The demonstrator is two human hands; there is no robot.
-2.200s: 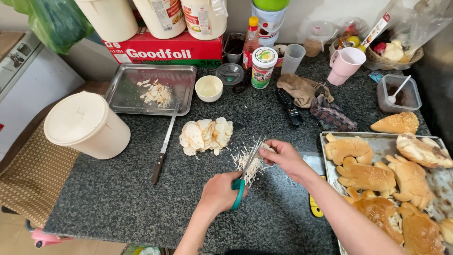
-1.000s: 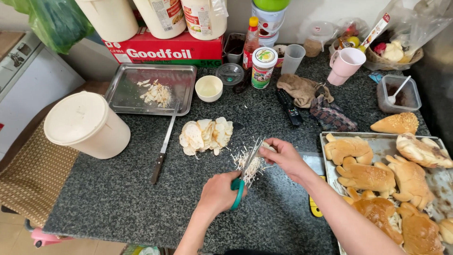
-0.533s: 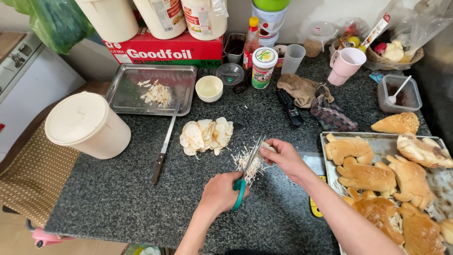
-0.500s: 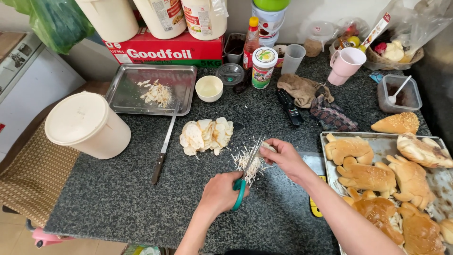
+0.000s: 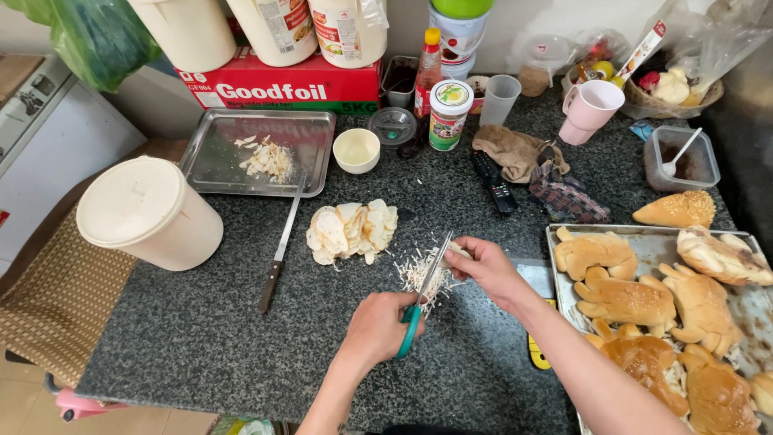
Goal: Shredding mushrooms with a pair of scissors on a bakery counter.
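My left hand [image 5: 377, 329] grips teal-handled scissors [image 5: 420, 300], their blades pointing up and away over a small heap of pale shreds [image 5: 419, 278] on the dark granite counter [image 5: 201, 346]. My right hand [image 5: 485, 267] pinches a thin pale slice [image 5: 456, 250] right at the blade tips. A loose stack of the same pale slices [image 5: 351, 230] lies just beyond and to the left of the shreds.
A long knife [image 5: 280, 246] lies left of the slices. Behind it sit a steel tray [image 5: 211, 171] holding some shreds, a small cream bowl [image 5: 357, 150] and a white lidded bucket [image 5: 145, 211]. A baking tray [image 5: 555, 235] of shaped bread rolls fills the right side. Jars, cups and a remote crowd the back.
Almost nothing differs; both hands stay over the shred heap with the scissors and the slice in the same spots.
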